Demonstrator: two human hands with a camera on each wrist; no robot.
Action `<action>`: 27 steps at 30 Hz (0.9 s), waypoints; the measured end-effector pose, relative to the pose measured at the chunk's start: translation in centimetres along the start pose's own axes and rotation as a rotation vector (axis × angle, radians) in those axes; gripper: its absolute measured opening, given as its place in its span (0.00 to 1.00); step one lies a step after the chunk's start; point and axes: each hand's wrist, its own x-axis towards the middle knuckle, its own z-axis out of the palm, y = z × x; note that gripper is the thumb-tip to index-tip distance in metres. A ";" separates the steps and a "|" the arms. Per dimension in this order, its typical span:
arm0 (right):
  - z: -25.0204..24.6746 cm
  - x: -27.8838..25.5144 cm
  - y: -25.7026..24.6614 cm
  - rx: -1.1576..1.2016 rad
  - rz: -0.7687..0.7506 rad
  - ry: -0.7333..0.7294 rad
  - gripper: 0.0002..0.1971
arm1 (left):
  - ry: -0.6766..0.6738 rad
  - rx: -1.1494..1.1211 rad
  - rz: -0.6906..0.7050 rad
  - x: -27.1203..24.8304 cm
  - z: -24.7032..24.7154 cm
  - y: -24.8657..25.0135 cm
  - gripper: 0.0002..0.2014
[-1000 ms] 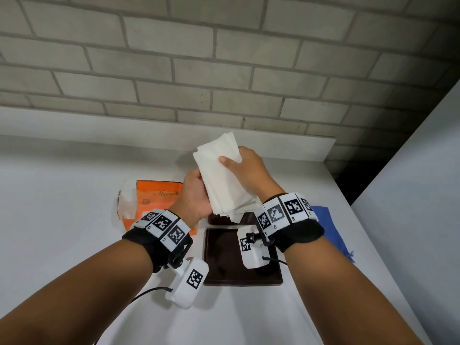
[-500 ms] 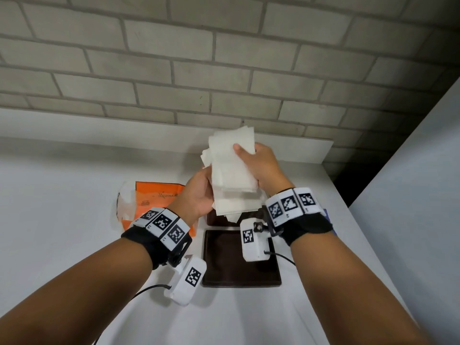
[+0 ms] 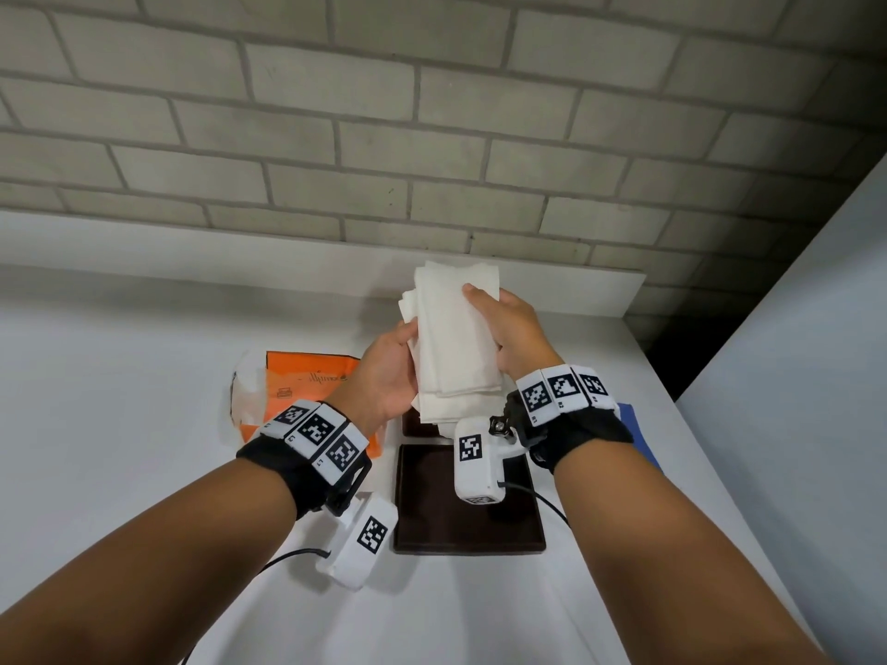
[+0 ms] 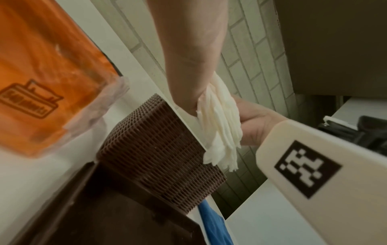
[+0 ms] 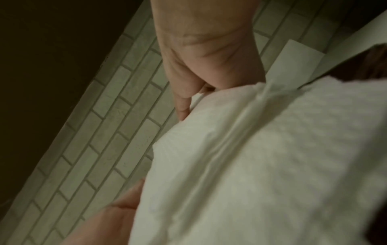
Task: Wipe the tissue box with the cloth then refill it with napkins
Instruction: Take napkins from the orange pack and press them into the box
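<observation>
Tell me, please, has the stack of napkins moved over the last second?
Yes. The stack of napkins, held in both hands, has turned from tilted to nearly upright and risen toward the brick wall, away from the brown lid.

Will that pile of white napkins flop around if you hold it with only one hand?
Probably. The stack of thin white paper napkins is held by both the left hand and the right hand, and its lower edges already fan apart unevenly. It likely weighs little, so loose sheets could slide out.
</observation>
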 end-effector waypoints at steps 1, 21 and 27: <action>0.1 0.0 0.1 -0.010 -0.042 0.023 0.05 | 0.002 0.007 0.001 0.0 0.0 -0.1 0.22; -0.7 0.0 -2.9 -0.173 -0.280 -0.009 0.14 | 0.030 -0.011 -0.015 0.9 -0.2 -0.2 0.09; 0.0 0.4 0.2 -0.690 -0.436 -0.015 0.12 | 0.110 -0.061 -0.002 1.6 0.6 0.0 0.23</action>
